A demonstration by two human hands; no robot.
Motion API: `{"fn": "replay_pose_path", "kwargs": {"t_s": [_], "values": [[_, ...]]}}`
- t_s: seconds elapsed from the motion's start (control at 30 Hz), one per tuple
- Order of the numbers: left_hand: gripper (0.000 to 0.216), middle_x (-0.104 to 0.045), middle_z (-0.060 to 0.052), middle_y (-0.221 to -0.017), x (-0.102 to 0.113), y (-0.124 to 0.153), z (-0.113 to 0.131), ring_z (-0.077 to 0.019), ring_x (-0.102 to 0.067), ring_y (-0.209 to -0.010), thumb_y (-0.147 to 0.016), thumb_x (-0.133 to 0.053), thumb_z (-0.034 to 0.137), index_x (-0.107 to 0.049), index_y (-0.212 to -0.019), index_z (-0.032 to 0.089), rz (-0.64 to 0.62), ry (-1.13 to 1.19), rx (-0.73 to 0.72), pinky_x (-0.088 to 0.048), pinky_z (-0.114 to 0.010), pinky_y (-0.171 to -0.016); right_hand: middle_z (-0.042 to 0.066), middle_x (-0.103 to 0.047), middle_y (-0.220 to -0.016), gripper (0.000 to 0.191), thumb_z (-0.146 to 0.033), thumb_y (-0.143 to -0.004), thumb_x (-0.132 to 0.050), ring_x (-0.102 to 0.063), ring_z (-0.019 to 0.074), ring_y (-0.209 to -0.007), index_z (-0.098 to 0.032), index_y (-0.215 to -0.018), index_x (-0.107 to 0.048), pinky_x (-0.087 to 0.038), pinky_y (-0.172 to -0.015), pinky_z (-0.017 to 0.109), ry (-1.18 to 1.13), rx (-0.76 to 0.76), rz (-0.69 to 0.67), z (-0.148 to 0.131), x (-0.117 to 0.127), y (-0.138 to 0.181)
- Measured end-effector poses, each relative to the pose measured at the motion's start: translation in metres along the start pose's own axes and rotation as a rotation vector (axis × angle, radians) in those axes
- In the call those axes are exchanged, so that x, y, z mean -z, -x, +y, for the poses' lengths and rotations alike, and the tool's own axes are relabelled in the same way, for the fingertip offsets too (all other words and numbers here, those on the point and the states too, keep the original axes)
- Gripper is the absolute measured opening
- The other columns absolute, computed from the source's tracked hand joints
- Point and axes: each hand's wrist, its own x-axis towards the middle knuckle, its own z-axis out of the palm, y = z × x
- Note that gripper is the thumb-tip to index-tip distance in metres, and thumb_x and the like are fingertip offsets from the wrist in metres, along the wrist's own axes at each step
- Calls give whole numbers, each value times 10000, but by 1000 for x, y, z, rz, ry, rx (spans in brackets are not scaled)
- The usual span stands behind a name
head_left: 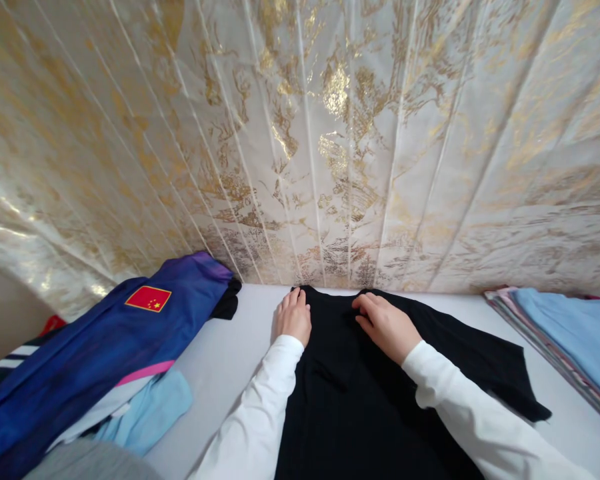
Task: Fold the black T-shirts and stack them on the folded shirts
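A black T-shirt lies spread on the white surface in front of me, its neckline toward the patterned hanging. One short sleeve reaches out to the right; no sleeve shows on the left side, where the edge runs straight. My left hand rests on the shirt's upper left corner, fingers stretched flat over the fabric. Beside the right end of the neckline, my right hand has its fingers bent and closed on the black cloth. Its fingertips are partly hidden.
To the left lies a heap with a blue-purple garment bearing a red flag patch, plus a light blue cloth and a grey cloth. A stack of folded clothes lies right. A gold-patterned hanging borders the back.
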Motion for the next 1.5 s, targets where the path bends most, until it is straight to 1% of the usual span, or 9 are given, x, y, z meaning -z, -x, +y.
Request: {"fn": "replay_pose_path", "kwargs": {"t_s": [0.13,0.23,0.37,0.57,0.67,0.77,0.97,1.27,1.5], "values": [[311,-537,-87,-1247,6,1,2,-215,-460,-1171,-900,-430,101,-545,-1180,174,34,42,-32,-350,-349,-1005,40,-589,-949,122,-164,-848,-487,-533,192,-894,-232,-921,-558,-414,-837,330,-157,370,-30,-32,4,35],[221,-574,-53,-1070,12,2,7,-177,-519,-1043,-873,-460,73,-573,-1024,187,32,88,-63,-401,-284,-920,39,-579,-983,149,-220,-797,-582,-513,212,-897,-239,-944,-571,-405,-845,380,-149,481,-123,-53,-1,58],[166,-552,-11,-902,33,11,18,-154,-554,-832,-830,-472,49,-525,-839,206,-23,145,-102,-435,-253,-748,52,-572,-1010,319,-155,-747,-570,-508,232,-918,-217,-1059,-538,-412,-846,414,-126,433,-87,-54,-9,63],[220,-515,22,-786,67,61,27,-158,-522,-769,-691,-496,8,-471,-754,218,-207,205,-211,-412,-256,-672,78,-555,-1008,435,11,-638,-426,-514,229,-947,-185,-1011,-534,-438,-841,374,-90,329,76,-8,3,33],[248,-520,-1,-852,64,83,31,-193,-488,-843,-637,-488,3,-478,-769,213,-262,174,-254,-390,-309,-729,75,-546,-986,354,-26,-664,-446,-528,227,-942,-188,-962,-546,-452,-823,359,-47,248,76,11,2,21],[235,-511,-13,-857,54,92,35,-207,-457,-830,-657,-466,11,-475,-781,211,-221,116,-276,-349,-340,-708,45,-547,-942,249,-74,-707,-457,-552,199,-914,-214,-892,-549,-459,-782,311,-46,193,32,19,-3,16],[215,-470,-13,-811,51,92,39,-202,-420,-792,-641,-445,12,-400,-727,203,-159,108,-281,-314,-348,-682,1,-572,-866,157,-133,-793,-423,-571,145,-729,-235,-861,-521,-418,-636,257,-111,127,99,21,-2,10],[231,-469,-9,-836,52,95,41,-197,-406,-806,-621,-476,37,-411,-772,199,-178,170,-312,-312,-361,-728,17,-550,-877,167,-122,-748,-444,-548,171,-832,-228,-866,-496,-424,-704,277,-83,142,80,32,-8,7],[160,-487,0,-824,50,96,42,-192,-428,-809,-704,-498,71,-434,-776,199,-191,191,-384,-316,-365,-753,0,-560,-780,103,-154,-764,-470,-548,160,-748,-223,-816,-527,-398,-652,264,-61,65,73,33,-6,7]]}}
